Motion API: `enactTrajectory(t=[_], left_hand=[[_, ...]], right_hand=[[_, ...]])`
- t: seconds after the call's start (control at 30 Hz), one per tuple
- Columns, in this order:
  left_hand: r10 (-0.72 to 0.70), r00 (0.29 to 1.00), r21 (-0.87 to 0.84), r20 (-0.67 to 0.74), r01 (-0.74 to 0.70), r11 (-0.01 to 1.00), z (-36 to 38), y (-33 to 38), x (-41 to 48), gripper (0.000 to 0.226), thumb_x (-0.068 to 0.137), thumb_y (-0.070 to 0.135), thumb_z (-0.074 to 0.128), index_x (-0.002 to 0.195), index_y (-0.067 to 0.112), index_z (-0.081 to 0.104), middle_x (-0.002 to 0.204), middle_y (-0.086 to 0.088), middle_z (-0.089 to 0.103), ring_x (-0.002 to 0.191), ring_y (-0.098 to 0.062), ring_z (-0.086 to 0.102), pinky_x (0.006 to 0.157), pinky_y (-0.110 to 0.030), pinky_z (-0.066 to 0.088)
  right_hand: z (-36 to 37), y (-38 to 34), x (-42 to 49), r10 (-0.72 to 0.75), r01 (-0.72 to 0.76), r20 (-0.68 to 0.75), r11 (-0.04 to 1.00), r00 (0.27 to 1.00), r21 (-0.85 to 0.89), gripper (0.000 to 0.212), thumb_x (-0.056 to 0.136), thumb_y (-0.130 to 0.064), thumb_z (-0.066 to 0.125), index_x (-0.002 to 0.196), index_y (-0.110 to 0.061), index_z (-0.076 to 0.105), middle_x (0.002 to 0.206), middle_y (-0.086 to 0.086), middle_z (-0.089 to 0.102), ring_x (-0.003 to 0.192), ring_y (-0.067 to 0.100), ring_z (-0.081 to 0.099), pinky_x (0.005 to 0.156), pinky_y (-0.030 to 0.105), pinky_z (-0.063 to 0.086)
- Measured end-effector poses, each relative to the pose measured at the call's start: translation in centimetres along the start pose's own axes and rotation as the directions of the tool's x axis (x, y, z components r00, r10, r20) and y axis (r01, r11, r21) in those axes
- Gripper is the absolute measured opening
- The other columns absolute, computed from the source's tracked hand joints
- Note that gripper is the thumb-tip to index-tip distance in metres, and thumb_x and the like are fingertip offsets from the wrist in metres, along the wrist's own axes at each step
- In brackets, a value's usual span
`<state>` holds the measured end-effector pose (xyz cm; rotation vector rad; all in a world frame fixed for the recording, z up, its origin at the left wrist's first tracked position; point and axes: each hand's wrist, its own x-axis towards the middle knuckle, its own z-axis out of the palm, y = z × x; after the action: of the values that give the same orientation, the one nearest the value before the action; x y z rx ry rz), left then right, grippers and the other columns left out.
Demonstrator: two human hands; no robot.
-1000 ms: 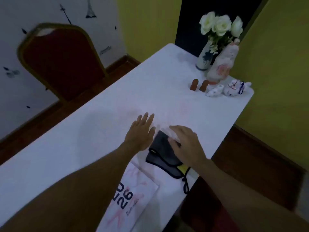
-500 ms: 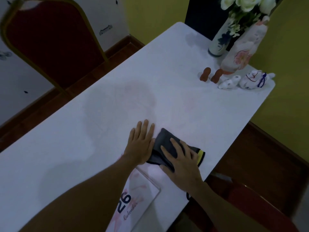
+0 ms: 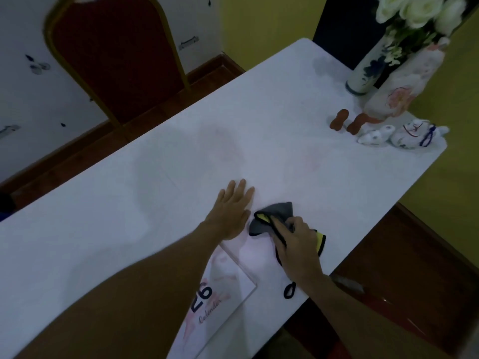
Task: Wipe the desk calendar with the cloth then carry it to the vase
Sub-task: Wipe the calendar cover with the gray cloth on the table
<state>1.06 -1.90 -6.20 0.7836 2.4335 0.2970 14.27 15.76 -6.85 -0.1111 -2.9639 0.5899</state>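
The desk calendar (image 3: 220,288) lies flat near the white table's front edge, partly hidden under my left forearm. My left hand (image 3: 232,211) rests flat, fingers apart, at the calendar's far end. Just right of it, my right hand (image 3: 295,242) grips a bunched grey cloth (image 3: 272,215) with yellow lining and black trim, pressed on the calendar's far right corner. A black loop (image 3: 289,291) of the cloth hangs by my wrist. The white and blue vase (image 3: 368,71) with white roses stands at the far right corner, well away from both hands.
A pale floral bottle (image 3: 404,92), two small brown figures (image 3: 347,121) and two small white ceramic pieces (image 3: 404,134) sit near the vase. A red chair (image 3: 116,53) stands behind the white table (image 3: 129,216). The table's right edge runs close to my right wrist.
My right hand has closed and bunched the cloth, which lay flat under its open palm before. The cloth's yellow lining now shows. My left hand has stayed in place.
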Motion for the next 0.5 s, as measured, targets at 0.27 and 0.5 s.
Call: enactTrajectory(t=[0.27,0.5], left_hand=[[-0.054,0.993,-0.284,-0.101,0.024,0.958,-0.6,-2.1,-7.6,0.058,0.111,0.034,0.031,0.163,0.014,0.013,0.172,-0.007,0.008,0.158,-0.025,0.003,0.127,-0.039,0.012],[-0.211,0.937,-0.322,-0.28,0.116,0.94,3.0,-5.3,-17.9,0.057,0.111,0.036,0.029,0.159,0.006,0.024,0.167,-0.014,0.026,0.156,-0.028,0.018,0.124,-0.039,0.021]], right_hand=[[-0.8,-5.7,-1.8,0.011,-0.016,0.019,0.958,1.0,0.285,0.045,0.099,-0.03,0.056,0.139,-0.009,0.058,0.097,0.01,0.052,0.079,0.025,0.054,0.062,0.043,0.053],[1.0,-12.7,-4.1,-0.061,0.072,-0.055,0.974,0.997,0.213,0.041,0.097,-0.027,0.064,0.135,-0.012,0.063,0.094,0.009,0.054,0.079,0.027,0.053,0.063,0.037,0.046]])
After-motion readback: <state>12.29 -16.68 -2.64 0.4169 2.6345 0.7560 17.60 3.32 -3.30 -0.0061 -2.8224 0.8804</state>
